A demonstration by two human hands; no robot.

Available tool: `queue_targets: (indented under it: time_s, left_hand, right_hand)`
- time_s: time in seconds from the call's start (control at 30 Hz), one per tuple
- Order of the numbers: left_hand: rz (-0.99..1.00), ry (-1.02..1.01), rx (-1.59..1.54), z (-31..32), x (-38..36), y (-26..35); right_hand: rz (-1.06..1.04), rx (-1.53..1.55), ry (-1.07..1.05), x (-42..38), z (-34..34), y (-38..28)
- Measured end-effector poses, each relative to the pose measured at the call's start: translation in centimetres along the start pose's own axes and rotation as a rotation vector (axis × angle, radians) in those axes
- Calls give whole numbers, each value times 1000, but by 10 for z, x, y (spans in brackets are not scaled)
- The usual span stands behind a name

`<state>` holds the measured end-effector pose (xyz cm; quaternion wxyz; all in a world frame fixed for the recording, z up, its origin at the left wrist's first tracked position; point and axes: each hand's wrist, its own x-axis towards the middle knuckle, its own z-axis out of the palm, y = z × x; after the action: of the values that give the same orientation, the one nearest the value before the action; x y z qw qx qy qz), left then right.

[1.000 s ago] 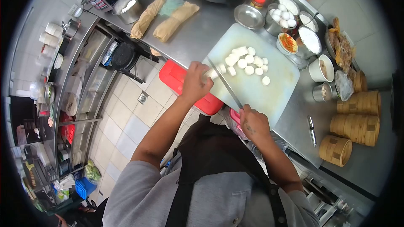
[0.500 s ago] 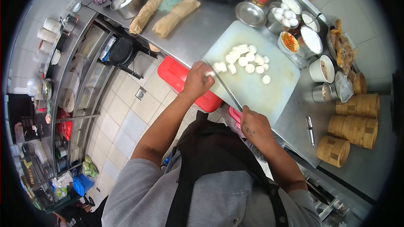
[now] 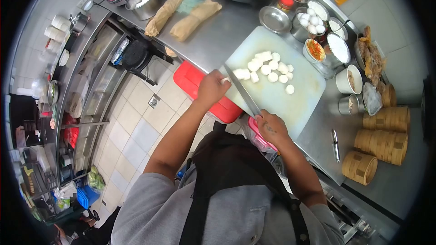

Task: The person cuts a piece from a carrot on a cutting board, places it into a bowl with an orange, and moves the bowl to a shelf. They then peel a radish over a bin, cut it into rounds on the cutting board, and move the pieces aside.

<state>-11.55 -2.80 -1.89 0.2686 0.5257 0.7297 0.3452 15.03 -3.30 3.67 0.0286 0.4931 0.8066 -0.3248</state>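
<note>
Your right hand (image 3: 271, 128) sits at the near edge of the cutting board (image 3: 290, 100), fist closed around the handle of the knife (image 3: 242, 91), and the blade runs away from you and to the left across the board's near-left part. Your left hand (image 3: 212, 88) is at the board's left edge with the forearm stretched forward, fingers curled and pinching a small white piece (image 3: 224, 80) right beside the blade; the tip of that piece shows just past your fingers. The board overhangs the steel counter (image 3: 218, 36) toward you, and below that edge a red bin (image 3: 193, 81) stands on the tiled floor, so there is little support under your wrists. The near-right part of the board is bare, which leaves open room to the right of the blade. Farther in, the cut white pieces (image 3: 268, 66) lie in a loose cluster on the far-left half of the board, with one piece apart to the right. On the counter to the right of the board a pen (image 3: 335, 144) lies near the edge, and bamboo steamer baskets (image 3: 383, 143) are stacked beyond it. At the far side, just past the board, a metal bowl of white eggs (image 3: 312, 22) crowds against a bowl of orange sauce (image 3: 314, 50), a container of white powder (image 3: 339, 45) and an empty steel dish (image 3: 274, 18). Two brown paper-wrapped bundles (image 3: 181, 16) lie far left on the counter.
</note>
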Motion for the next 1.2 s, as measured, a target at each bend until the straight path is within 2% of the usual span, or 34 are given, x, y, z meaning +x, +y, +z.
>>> queue_targets:
  time_s: [0.03, 0.17, 0.23, 0.33, 0.47, 0.53, 0.63, 1.0, 1.2]
  left_hand:
    - [-183, -45, 18, 0, 4, -3]
    - [-169, 87, -148, 3, 6, -8]
    - [78, 143, -203, 4, 2, -5]
    - [127, 62, -277, 12, -4, -14]
    - [126, 75, -334, 15, -14, -8]
    - [149, 117, -375, 19, -14, -13]
    - [200, 108, -341, 16, -14, -8]
    - [183, 99, -352, 18, -12, -10]
    - [169, 57, -336, 15, -11, -12]
  right_hand:
    - [8, -1, 8, 0, 0, 0]
    - [15, 4, 13, -2, -1, -5]
    - [-6, -9, 65, -3, 1, -4]
    - [-1, -12, 74, -7, -3, -11]
    - [2, -27, 96, -8, -5, -13]
    - [-76, -55, 157, -11, -5, -14]
    - [-113, -107, 150, -20, -10, -19]
    - [-140, -179, 120, -45, -22, -31]
    - [-165, -151, 95, -32, -1, -25]
